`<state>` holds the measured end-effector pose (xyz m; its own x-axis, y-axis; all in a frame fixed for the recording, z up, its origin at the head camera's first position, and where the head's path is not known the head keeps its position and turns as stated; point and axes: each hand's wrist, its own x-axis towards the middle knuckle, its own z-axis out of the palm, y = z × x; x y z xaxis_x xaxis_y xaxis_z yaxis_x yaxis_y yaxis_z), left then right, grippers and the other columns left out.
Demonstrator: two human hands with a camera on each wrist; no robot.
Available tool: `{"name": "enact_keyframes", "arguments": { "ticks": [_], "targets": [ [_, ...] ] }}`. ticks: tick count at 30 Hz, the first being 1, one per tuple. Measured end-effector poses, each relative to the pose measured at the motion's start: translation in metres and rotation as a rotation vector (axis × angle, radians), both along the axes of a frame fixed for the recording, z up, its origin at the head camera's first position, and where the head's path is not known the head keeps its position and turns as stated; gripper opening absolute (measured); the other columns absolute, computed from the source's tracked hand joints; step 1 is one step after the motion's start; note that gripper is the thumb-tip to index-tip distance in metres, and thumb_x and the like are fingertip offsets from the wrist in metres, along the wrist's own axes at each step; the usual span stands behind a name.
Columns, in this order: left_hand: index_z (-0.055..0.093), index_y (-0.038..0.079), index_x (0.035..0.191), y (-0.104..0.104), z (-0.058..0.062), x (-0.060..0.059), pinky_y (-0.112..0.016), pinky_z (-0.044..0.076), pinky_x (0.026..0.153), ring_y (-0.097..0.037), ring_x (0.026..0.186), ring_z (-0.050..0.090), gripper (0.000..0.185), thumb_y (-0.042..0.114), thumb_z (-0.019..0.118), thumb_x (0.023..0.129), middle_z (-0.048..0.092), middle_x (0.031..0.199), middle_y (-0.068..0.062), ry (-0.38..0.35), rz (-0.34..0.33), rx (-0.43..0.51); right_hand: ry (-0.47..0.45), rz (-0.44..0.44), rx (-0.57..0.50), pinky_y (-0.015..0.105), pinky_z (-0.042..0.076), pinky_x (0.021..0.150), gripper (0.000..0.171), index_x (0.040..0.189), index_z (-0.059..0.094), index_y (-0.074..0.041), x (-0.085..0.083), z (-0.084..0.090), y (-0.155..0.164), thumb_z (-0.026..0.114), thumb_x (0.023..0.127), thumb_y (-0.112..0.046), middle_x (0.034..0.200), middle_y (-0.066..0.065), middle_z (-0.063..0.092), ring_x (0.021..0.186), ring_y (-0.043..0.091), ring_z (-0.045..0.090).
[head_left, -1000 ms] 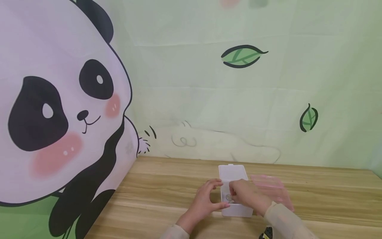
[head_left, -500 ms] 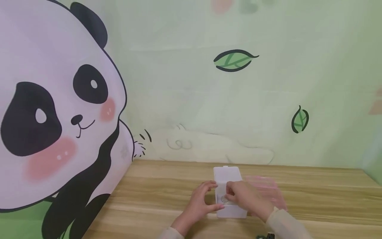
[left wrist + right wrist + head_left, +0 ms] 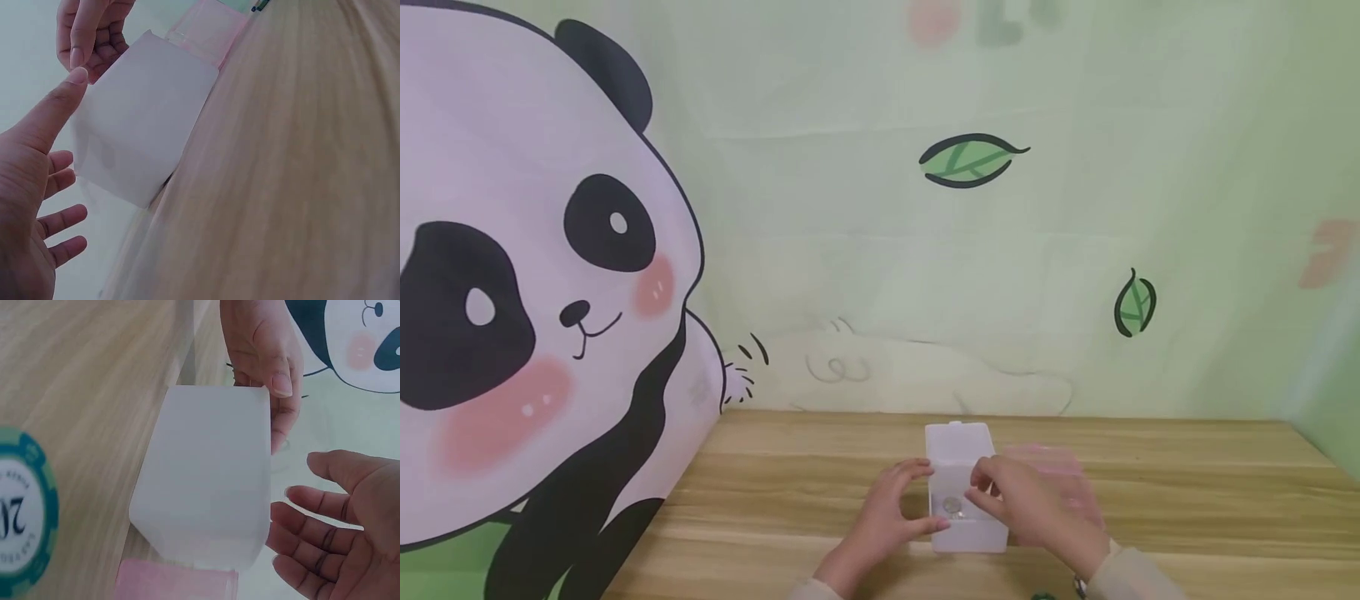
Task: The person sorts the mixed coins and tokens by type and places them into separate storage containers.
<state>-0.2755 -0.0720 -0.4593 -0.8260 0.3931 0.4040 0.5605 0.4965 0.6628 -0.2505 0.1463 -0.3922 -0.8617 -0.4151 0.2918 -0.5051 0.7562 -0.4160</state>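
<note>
A translucent white box stands on the wooden table with its lid tipped up at the back. Silver coins lie inside it. My left hand is at the box's left side, and its thumb touches a corner while the other fingers spread loosely. My right hand hovers at the box's right side with relaxed fingers, holding nothing. In the wrist views the white box fills the middle between both hands.
A pink translucent box lies just behind my right hand. A green-and-white poker chip rests on the table near the white box. A panda-print backdrop closes the left and rear.
My right hand's fingers have drawn back out of the box towards the right, and the coins now show. The head view has drifted, so everything sits further left and lower.
</note>
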Motion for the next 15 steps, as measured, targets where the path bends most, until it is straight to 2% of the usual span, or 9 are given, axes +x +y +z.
{"name": "enact_keyframes", "arguments": {
  "ticks": [4,9,12,15],
  "targets": [
    [0.057,0.011,0.126,0.001,0.005,0.003,-0.055,0.038,0.106,-0.029,0.13,0.046,0.065,0.04,0.081,0.073,0.053,0.139,-0.007,0.03,0.012,-0.036,0.061,0.01,0.004,0.032,0.054,0.073,0.013,0.091,0.064,-0.01,0.005,-0.001,0.006,0.067,0.089,-0.022,0.089,0.0,0.066,0.084,0.017,0.063],
    [0.058,0.014,0.124,0.004,0.013,0.011,-0.054,0.042,0.101,-0.029,0.126,0.049,0.064,0.044,0.081,0.071,0.054,0.136,-0.008,0.115,0.036,-0.102,0.139,-0.045,0.064,0.033,0.052,0.077,0.018,0.096,0.065,-0.013,0.012,0.0,0.014,0.068,0.087,-0.028,0.097,0.0,0.068,0.087,0.015,0.062],
    [0.059,0.016,0.121,0.008,0.019,0.018,-0.051,0.045,0.099,-0.026,0.122,0.051,0.062,0.044,0.082,0.07,0.056,0.131,-0.005,0.206,0.046,-0.136,0.188,-0.067,0.12,0.034,0.052,0.081,0.021,0.1,0.066,-0.017,0.014,0.0,0.02,0.069,0.086,-0.033,0.103,-0.001,0.068,0.092,0.015,0.063],
    [0.061,0.017,0.117,0.014,0.022,0.024,-0.044,0.046,0.096,-0.021,0.116,0.054,0.061,0.044,0.083,0.067,0.059,0.125,-0.003,0.344,0.037,-0.153,0.229,-0.074,0.149,0.039,0.053,0.085,0.026,0.103,0.066,-0.019,0.015,-0.002,0.027,0.071,0.083,-0.034,0.109,0.0,0.068,0.1,0.02,0.065]
  ]
}}
